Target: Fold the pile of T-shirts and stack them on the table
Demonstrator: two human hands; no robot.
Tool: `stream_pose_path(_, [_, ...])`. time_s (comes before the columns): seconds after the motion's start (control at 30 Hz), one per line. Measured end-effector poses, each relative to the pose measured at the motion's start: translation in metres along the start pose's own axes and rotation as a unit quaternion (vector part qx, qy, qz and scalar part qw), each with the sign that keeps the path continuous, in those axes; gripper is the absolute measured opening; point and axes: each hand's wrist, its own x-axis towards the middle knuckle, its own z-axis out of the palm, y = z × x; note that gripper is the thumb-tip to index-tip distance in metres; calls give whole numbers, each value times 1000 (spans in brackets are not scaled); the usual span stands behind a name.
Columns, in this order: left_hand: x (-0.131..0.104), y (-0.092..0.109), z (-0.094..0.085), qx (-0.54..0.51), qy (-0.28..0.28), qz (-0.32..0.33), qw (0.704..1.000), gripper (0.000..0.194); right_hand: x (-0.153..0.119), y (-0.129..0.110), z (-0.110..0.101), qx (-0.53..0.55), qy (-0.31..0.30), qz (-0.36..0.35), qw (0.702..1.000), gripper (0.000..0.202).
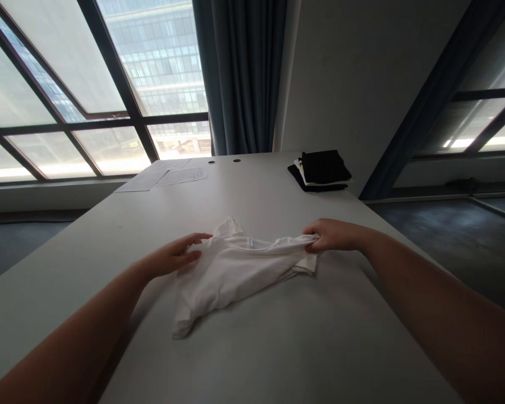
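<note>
A white T-shirt [235,269] lies partly spread and wrinkled on the white table, its neckline with a small label facing the far side. On the shirt's left shoulder area rests my left hand [185,252], its fingers and thumb apart against the fabric. My right hand [326,234] is closed on the shirt's right end, gathering the cloth between thumb and fingers. One sleeve or corner hangs toward the near left, and another fold sits beneath my right hand.
The white table [252,359] stretches toward the window. At its far right lies a stack of folded dark clothes [324,168] with something white between. Sheets of paper [151,177] lie at the far left. A dark blue curtain [244,73] hangs behind.
</note>
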Motion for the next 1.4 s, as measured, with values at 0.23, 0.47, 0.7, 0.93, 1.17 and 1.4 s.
stream_pose_path(0.23, [0, 34, 40, 41, -73, 72, 994, 67, 5, -41, 36, 107, -8, -155, 982, 35])
stream_pose_path(0.47, [0, 66, 42, -34, -98, 38, 994, 15, -7, -73, 40, 141, -111, -173, 968, 25])
stream_pose_path(0.7, [-16, 77, 9, -273, -119, 8, 955, 51, -47, -72, 6, 380, -213, -148, 888, 41])
stream_pose_path(0.93, [-1, 22, -9, 101, 431, 38, 896, 18, 8, -8, 15, 352, 267, -77, 894, 46])
stream_pose_path(1.17, [12, -21, 11, 359, 177, 2, 916, 42, 39, -3, 50, -53, 318, -114, 940, 30])
stream_pose_path(1.4, [11, -25, 44, 345, 18, -29, 938, 59, 35, -18, 67, -73, 121, -197, 970, 15])
